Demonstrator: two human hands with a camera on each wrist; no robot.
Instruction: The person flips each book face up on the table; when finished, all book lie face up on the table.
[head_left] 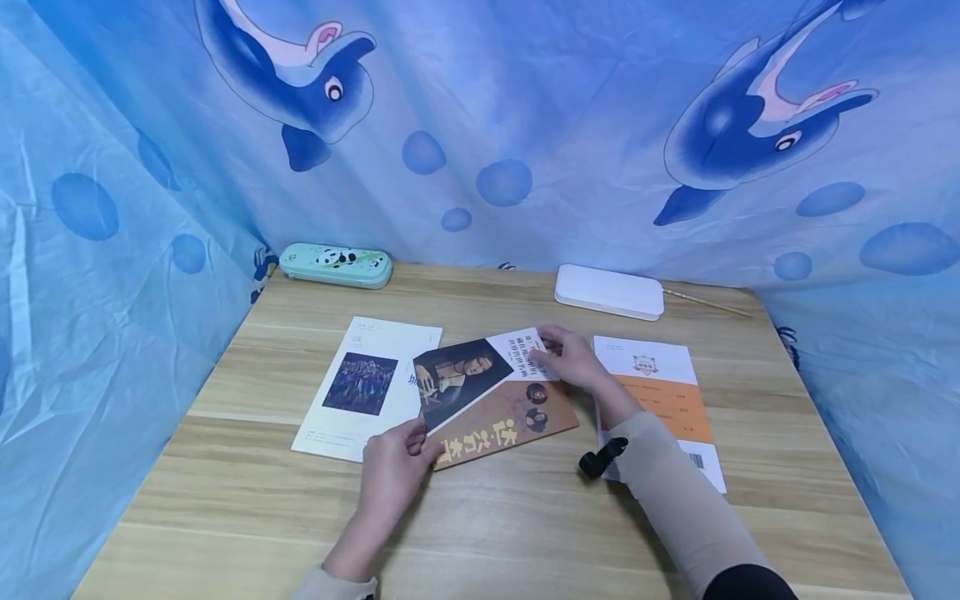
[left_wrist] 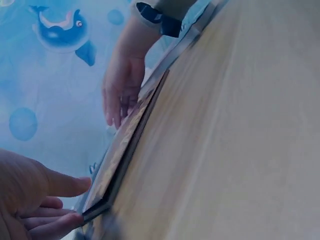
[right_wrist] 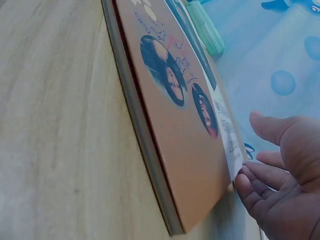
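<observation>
A brown book (head_left: 501, 414) with a dark portrait and a white strip on its cover lies tilted in the middle of the wooden table (head_left: 525, 517). My left hand (head_left: 415, 442) pinches its near left corner, thumb on top. In the left wrist view that hand (left_wrist: 80, 202) sits at the book's (left_wrist: 122, 145) corner, thumb above and fingers below. My right hand (head_left: 551, 350) rests on the far right corner. The right wrist view shows its fingertips (right_wrist: 245, 182) touching the book's (right_wrist: 175, 125) edge, with the thumb held apart.
A white booklet (head_left: 360, 383) lies partly under the book on the left, and an orange and white booklet (head_left: 663, 392) lies under my right forearm. A panda pencil case (head_left: 335, 265), a white box (head_left: 609, 291) and a thin stick (head_left: 708, 302) sit at the back. Blue dolphin cloth (head_left: 487, 125) surrounds the table.
</observation>
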